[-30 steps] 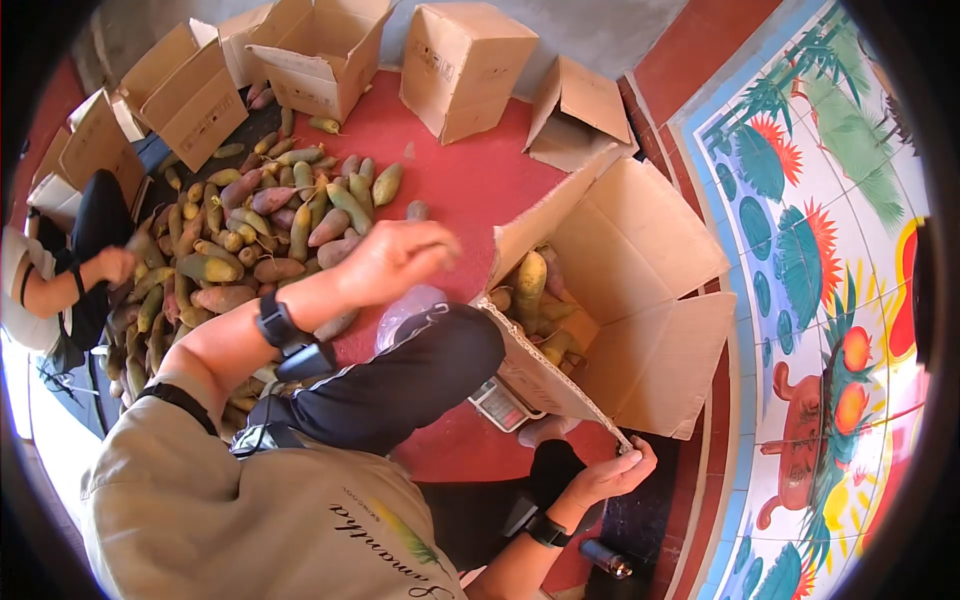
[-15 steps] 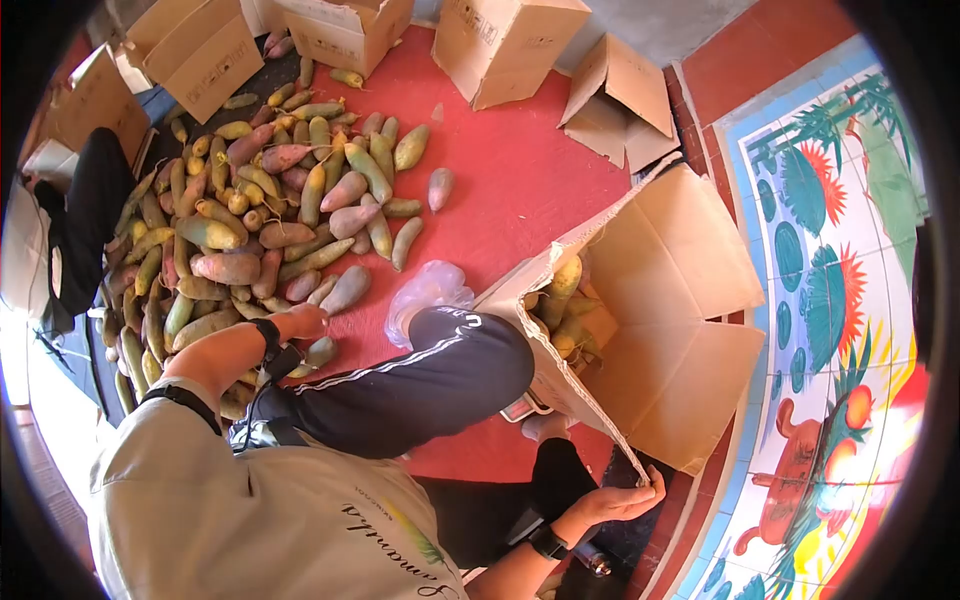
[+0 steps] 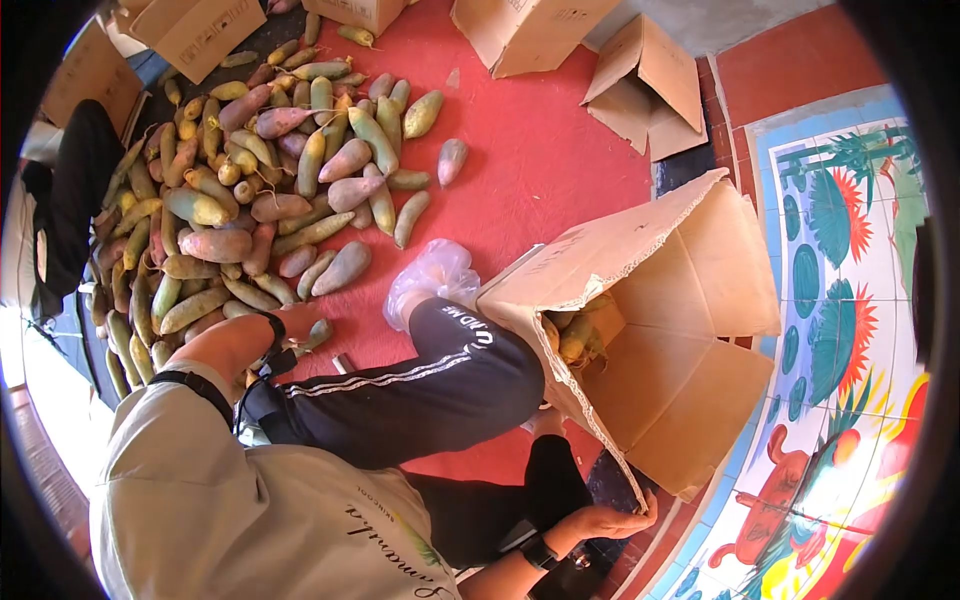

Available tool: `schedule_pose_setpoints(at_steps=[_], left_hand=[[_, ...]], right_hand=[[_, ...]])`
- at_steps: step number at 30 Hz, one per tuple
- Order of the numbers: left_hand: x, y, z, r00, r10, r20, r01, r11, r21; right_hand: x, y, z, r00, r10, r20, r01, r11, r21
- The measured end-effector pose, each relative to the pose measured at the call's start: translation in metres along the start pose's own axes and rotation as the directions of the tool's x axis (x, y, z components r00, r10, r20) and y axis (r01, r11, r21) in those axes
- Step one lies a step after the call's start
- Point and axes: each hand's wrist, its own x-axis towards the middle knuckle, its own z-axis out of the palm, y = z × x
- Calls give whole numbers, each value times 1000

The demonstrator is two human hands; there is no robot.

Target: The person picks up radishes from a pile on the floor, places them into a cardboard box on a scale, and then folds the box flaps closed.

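Observation:
My left hand (image 3: 298,322) is low at the near edge of the heap, against a greenish radish (image 3: 319,336); its fingers are too indistinct to show whether they grip it. With fingers curled at the rim, my right hand (image 3: 612,522) holds the lower edge of a large open cardboard box (image 3: 672,385). That box lies tipped with its mouth toward the right, and several yellowish-green radishes (image 3: 575,338) show inside. A big heap of long green, yellow and pinkish radishes (image 3: 220,243) covers the floor at the left.
Beside my bent knee (image 3: 470,370) lies a translucent plastic bag (image 3: 435,270). More cardboard boxes (image 3: 650,85) stand along the back. At the right is a painted tile wall (image 3: 830,300). Another person's dark-clothed leg (image 3: 85,200) is at the far left. Red matting (image 3: 540,150) covers the floor.
The view has shifted slightly. My left hand has come down closer to the greenish radish. My right hand stays at the box edge, and the box opening has tilted a little.

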Motion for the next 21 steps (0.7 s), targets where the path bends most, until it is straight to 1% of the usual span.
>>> schedule_pose_setpoints(at_steps=[2,3,5,6,8,9,11,12,14,15,17,18,20,21], left_hand=[[18,-1,11,995,91,-29,-87,991,102],[23,-2,18,995,95,-28,-91,991,99],[22,12,12,983,143,-112,-129,984,125],[19,17,8,983,148,-111,-134,983,122],[4,33,-10,996,81,28,-83,991,106],[6,33,-8,996,82,30,-85,991,104],[9,32,-5,996,60,60,-72,972,226],[10,32,-6,996,60,62,-72,971,226],[8,39,-18,987,42,156,-93,937,337],[8,35,-16,987,42,152,-92,936,339],[3,31,-17,985,-9,173,-26,980,199],[1,30,-19,985,-7,172,-28,979,202],[-21,44,-49,980,-48,195,43,999,30],[-17,34,-41,980,-50,191,45,998,34]], right_hand=[[1,1,0,1000,1,-8,-1,1000,-16],[1,1,0,1000,-12,-4,12,1000,-24],[1,1,-1,1000,-28,-2,28,999,-38],[1,2,-2,1000,-10,2,10,998,-57],[1,2,-1,1000,5,6,-5,997,-80],[1,0,-1,1000,-1,-1,0,997,-82],[1,-2,0,1000,-5,-7,4,996,-86],[1,-2,0,1000,-29,-1,29,996,-89],[2,-2,1,999,-54,4,54,995,-89],[2,-1,1,999,-44,7,45,995,-94],[2,1,0,999,-34,4,34,994,-101],[2,3,0,999,-31,8,32,995,-92],[1,3,-1,1000,-25,8,26,996,-82],[1,2,0,1000,-7,0,7,998,-65]])
